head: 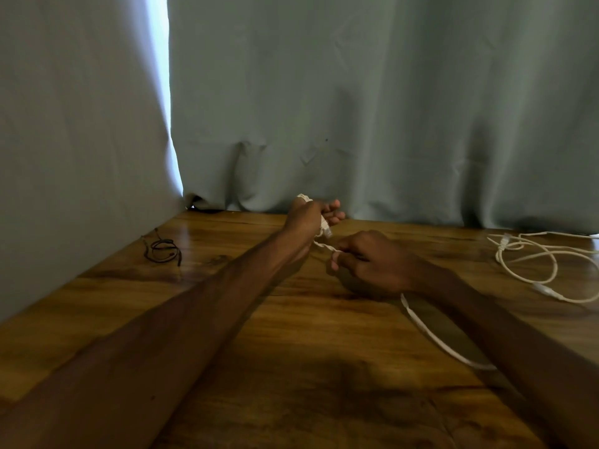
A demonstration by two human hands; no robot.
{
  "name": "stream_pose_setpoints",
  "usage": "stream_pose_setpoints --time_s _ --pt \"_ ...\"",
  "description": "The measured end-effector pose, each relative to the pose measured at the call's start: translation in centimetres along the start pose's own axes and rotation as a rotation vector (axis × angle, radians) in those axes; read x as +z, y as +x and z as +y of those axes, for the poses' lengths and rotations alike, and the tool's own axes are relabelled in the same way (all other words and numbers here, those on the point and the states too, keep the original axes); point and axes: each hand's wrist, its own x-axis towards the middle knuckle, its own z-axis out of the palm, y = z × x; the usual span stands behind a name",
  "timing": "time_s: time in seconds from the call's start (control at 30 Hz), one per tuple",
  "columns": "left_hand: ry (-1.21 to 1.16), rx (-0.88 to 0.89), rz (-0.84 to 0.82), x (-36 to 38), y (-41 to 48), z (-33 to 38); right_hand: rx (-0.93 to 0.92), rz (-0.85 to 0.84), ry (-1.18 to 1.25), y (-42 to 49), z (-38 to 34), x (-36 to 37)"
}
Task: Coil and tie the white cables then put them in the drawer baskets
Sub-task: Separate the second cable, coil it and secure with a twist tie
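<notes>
Forearms (168, 332) first, stretched over the wooden table (308, 322). Toward the table's far edge my left hand (306, 218) grips the coiled white cable (325, 229), and my right hand (372, 260) pinches its tail. If that pinch slips, I judge the wraps spring loose. At the table's left lies a black cord (162, 251), at its right a second white cable (531, 264); grey curtains (356, 108) hang behind the table.
</notes>
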Motion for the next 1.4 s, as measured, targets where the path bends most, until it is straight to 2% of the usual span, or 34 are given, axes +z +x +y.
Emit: stream_pose_setpoints --time_s 0.1,0.17,0.3,0.33,0.5,0.63,0.73,0.87,1.0,1.07,1.1,1.23,1.4 --pt "0.204 0.065 0.007 -0.8 0.0 -0.5 -0.04 0.056 -0.037 -0.4 -0.1 -0.7" --pt "0.335 0.127 -0.057 -1.0 -0.3 -1.0 -0.073 0.116 -0.041 -0.6 0.0 -1.2" --pt "0.746 0.362 -0.193 -1.4 -0.7 -1.5 -0.093 0.253 -0.019 -0.8 0.8 -1.8" --pt "0.776 0.344 -0.253 -1.4 -1.2 -1.4 -0.096 0.287 -0.026 -0.9 1.0 -2.0" --pt "0.565 0.059 -0.396 -0.8 -2.7 -0.5 -0.158 0.389 -0.025 -1.0 3.0 -2.5" --pt "0.471 -0.232 -0.727 -0.4 -2.9 0.7 -0.082 0.416 -0.146 -1.1 4.4 -2.8" --pt "0.442 -0.272 -0.888 0.3 -4.0 1.7 -0.062 0.395 -0.15 -1.3 5.0 -2.6" --pt "0.211 -0.322 -1.015 0.2 -4.1 2.1 -0.096 0.338 0.049 -1.6 4.6 -1.9" --pt "-0.025 -0.352 -0.994 0.5 -4.6 1.8 0.005 0.235 0.315 -1.6 4.1 -0.6" --pt "-0.099 -0.329 -0.952 0.8 -4.8 1.7 0.035 0.207 0.533 -1.5 2.8 -0.1" --pt "-0.131 -0.311 -0.93 0.9 -4.9 1.7 0.034 0.211 0.562 -1.4 2.5 0.0" --pt "-0.258 -0.226 -0.778 1.3 -4.7 1.9 0.056 0.139 0.386 -1.3 2.1 -0.2" --pt "-0.341 -0.147 -0.538 1.4 -4.1 2.2 0.066 0.071 0.318 -1.1 1.1 0.5"
